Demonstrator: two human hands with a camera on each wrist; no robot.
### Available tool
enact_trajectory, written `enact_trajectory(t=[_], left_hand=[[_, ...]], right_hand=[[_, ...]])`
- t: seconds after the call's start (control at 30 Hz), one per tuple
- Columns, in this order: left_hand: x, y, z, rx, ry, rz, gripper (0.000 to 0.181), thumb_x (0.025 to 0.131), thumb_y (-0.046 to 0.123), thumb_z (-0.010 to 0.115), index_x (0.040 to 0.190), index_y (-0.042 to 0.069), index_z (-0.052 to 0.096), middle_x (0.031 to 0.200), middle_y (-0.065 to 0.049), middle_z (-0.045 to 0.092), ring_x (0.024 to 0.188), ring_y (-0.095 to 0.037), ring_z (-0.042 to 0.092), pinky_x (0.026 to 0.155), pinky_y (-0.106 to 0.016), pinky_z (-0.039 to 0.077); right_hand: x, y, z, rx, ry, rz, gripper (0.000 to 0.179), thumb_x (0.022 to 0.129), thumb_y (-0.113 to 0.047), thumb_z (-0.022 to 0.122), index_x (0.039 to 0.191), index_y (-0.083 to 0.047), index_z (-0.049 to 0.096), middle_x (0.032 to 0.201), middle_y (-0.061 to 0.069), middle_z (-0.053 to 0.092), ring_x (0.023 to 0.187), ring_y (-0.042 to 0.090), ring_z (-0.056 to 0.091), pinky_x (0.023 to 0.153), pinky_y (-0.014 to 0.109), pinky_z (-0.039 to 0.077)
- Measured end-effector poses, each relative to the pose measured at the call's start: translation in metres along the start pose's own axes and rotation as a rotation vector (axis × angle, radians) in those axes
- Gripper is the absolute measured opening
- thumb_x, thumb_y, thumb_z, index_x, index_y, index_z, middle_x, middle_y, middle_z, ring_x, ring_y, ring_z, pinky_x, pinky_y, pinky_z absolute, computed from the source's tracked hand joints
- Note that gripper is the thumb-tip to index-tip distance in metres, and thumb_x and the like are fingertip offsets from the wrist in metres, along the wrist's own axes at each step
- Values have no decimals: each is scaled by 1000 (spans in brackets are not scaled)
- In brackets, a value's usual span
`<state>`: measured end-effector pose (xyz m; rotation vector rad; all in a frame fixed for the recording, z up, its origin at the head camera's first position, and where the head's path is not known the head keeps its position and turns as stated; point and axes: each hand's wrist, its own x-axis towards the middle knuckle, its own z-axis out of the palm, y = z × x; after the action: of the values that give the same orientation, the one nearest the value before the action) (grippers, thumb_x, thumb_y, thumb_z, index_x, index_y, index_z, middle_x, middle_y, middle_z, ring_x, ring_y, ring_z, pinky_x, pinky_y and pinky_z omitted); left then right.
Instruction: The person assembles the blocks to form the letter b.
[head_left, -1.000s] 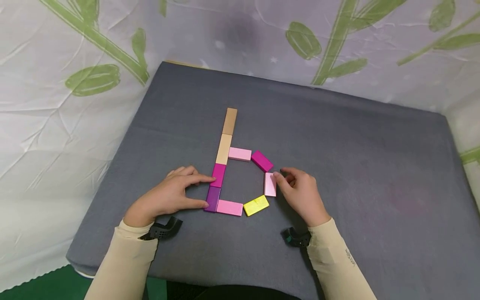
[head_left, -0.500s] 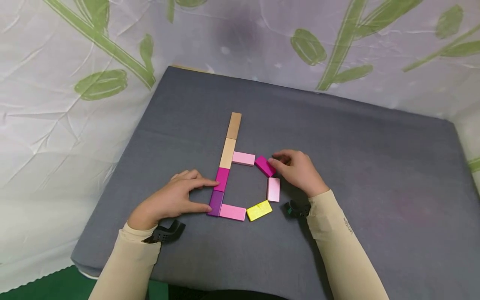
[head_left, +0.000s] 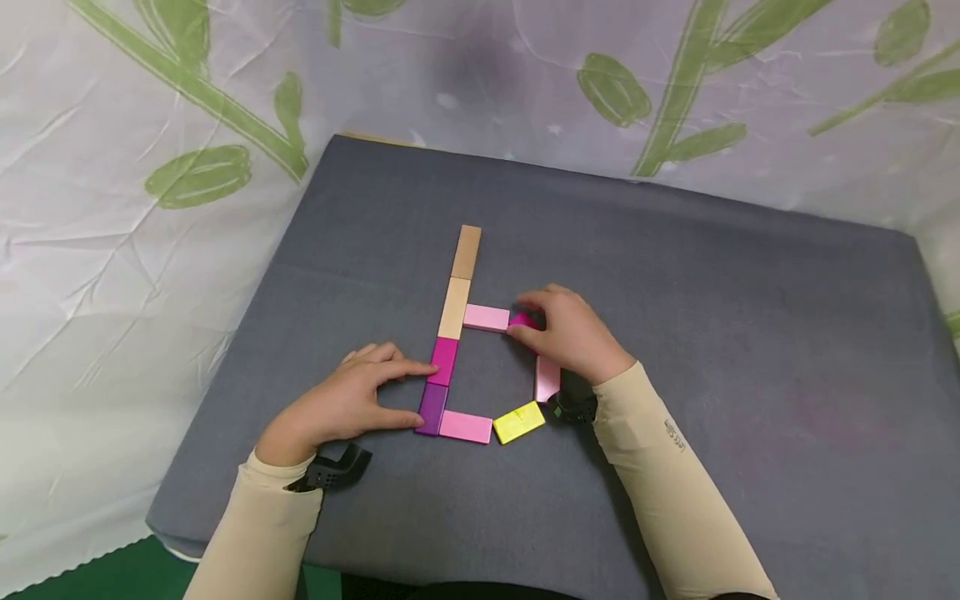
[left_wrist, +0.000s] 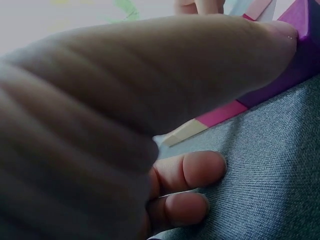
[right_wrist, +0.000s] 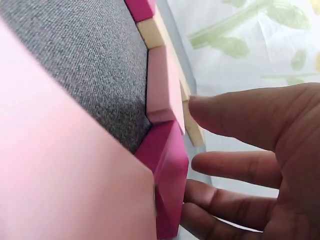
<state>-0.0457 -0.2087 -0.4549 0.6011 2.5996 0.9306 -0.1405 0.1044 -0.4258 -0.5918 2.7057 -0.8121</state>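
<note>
My left hand [head_left: 326,400] rests at the column's left side, index fingertip on a magenta block [head_left: 444,358] and thumb tip against the purple block [head_left: 431,408]. In the left wrist view, other fingers [left_wrist: 200,170] are loosely bent over the cloth. My right hand [head_left: 573,333] is around a slanted magenta block [right_wrist: 172,185] at the upper right of the loop, mostly covering it in the head view. In the right wrist view, fingers [right_wrist: 235,200] reach its far side, and the uppermost digit stays apart, near a pink block [right_wrist: 162,82]. The blocks lie flat, shaped like a "b".
Tan blocks [head_left: 454,308] continue the column upward. A pink block [head_left: 465,427] and a yellow block [head_left: 519,422] form the loop's bottom. The light pink block [head_left: 547,377] is partly behind my right hand. Grey cloth covers the table [head_left: 720,350]; a leaf-printed curtain [head_left: 480,75] hangs behind.
My right hand has moved from beside the light pink block up and left to the slanted magenta block, now partly hiding both. My left hand keeps its place on the column.
</note>
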Motion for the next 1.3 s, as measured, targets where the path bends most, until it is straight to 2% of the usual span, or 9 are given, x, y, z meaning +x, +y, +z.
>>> enact_trajectory(t=[0.2,0.43,0.63,0.77,0.87,1.1,1.3], left_hand=[[-3,1,-2,6,5,-5,64,79,32,93,138,22,71,101,8,56,92,-13,46,85,-41,36],[-3,0,-3,4,4,2,64,79,32,94,138,21,71,101,7,57,91,-13,46,85,-41,36],[-2,-1,-2,-5,3,10,64,80,33,94,139,22,71,101,8,57,92,-12,46,86,-41,36],[-1,-1,-1,-6,1,15,64,80,35,93,139,24,71,101,8,57,92,-12,46,87,-42,36],[0,-2,-1,-4,-1,20,64,80,36,93,139,24,71,101,8,57,92,-12,46,87,-42,36],[0,-2,0,-9,0,12,64,80,35,93,139,25,71,101,8,56,91,-13,45,87,-42,34],[1,-3,1,-12,1,10,64,80,35,93,139,24,71,102,8,58,91,-13,45,87,-42,35]], right_hand=[[-4,3,-1,-5,-19,56,47,96,-33,76,132,-2,71,120,15,69,112,30,66,99,47,52],[-12,4,-9,-16,-81,100,57,92,-33,80,137,-1,67,114,17,68,99,29,64,89,47,53],[-21,9,-13,-29,-119,89,64,89,-32,83,140,0,63,116,19,67,108,32,62,94,48,52],[-28,12,-15,-37,-131,104,65,88,-32,83,141,0,61,114,18,66,108,31,60,92,48,51],[-31,14,-16,-17,-131,115,62,89,-30,82,139,0,63,111,17,66,103,30,61,89,46,52],[-30,16,-15,39,-130,104,52,87,-25,82,130,1,68,91,9,68,81,22,60,72,36,49],[-30,19,-13,55,-138,94,50,88,-23,82,129,1,68,87,7,68,76,19,59,68,34,47]])
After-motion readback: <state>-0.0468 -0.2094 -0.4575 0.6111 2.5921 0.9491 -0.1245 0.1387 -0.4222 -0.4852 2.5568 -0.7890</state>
